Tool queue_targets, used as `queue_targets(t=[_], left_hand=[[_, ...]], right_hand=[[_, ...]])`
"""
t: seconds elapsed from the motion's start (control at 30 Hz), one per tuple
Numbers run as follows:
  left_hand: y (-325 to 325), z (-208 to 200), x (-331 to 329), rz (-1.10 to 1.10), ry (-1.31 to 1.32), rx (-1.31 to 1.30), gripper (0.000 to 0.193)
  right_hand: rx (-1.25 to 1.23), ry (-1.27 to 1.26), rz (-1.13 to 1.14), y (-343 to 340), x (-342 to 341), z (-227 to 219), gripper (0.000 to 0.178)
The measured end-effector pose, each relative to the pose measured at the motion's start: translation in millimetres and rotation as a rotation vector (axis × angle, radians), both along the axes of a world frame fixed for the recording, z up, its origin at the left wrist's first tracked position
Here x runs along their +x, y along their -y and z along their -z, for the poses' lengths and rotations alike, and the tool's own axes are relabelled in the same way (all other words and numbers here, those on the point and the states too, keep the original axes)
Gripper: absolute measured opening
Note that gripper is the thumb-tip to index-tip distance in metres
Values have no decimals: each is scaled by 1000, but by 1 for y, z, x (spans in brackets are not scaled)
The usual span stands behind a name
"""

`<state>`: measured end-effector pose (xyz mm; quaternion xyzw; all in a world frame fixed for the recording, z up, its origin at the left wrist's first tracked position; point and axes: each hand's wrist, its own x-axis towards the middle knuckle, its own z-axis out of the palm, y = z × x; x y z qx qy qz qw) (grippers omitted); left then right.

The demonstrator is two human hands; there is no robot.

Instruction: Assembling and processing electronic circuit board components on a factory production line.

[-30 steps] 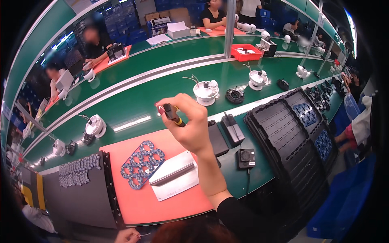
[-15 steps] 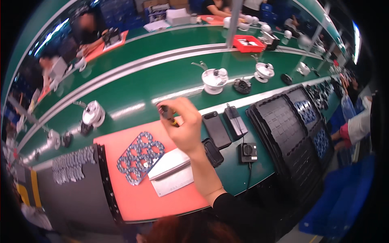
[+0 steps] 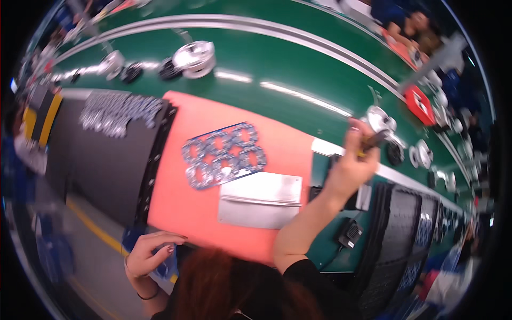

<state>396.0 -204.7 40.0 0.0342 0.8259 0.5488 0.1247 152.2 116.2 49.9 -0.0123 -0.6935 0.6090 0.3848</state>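
Note:
My right hand [image 3: 354, 165] is raised over the far right corner of the pink mat [image 3: 186, 213], its fingers closed around a small black-and-yellow hand tool [image 3: 374, 140]. The tool is blurred and partly covered by fingers, so its exact kind cannot be made out. My left hand [image 3: 149, 255] is held off the front left of the mat, fingers loosely bent, thumb apart, with nothing in it. On the mat lies a panel of ring-shaped circuit boards [image 3: 234, 152]. Its near edge meets a silver metal plate [image 3: 258, 212] with a raised ridge.
A dark tray [image 3: 101, 165] to the left carries a row of small boards [image 3: 114, 114]. Right of the mat are a black boxy device with a cable [image 3: 349, 233] and stacked black trays [image 3: 397, 221]. White round housings [image 3: 194, 58] stand along the green bench [image 3: 250, 50].
The view has turned, so the bench appears rotated. My right hand has moved to the right of the mat with the tool still in it. My left hand has come into view.

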Motion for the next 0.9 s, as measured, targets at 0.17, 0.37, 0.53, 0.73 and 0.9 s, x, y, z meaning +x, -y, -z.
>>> queue_targets(t=[0.17, 0.37, 0.53, 0.73, 0.9], left_hand=[[-46, 23, -113, -192, -438, -433, 35], [-64, 70, -214, -20, -342, -534, 60], [-49, 103, -233, 123, -450, -775, 75], [-42, 104, -242, -27, -408, -643, 73], [-27, 103, -243, -16, -400, -520, 69]], right_hand=[[147, -106, -121, 20, -7, 1, 15], [157, -120, 14, -22, 3, -10, 29], [28, 28, 75, -18, -5, -4, 17], [80, -50, -78, 6, -12, -7, 24], [143, -63, -52, 1, -12, -4, 28]])
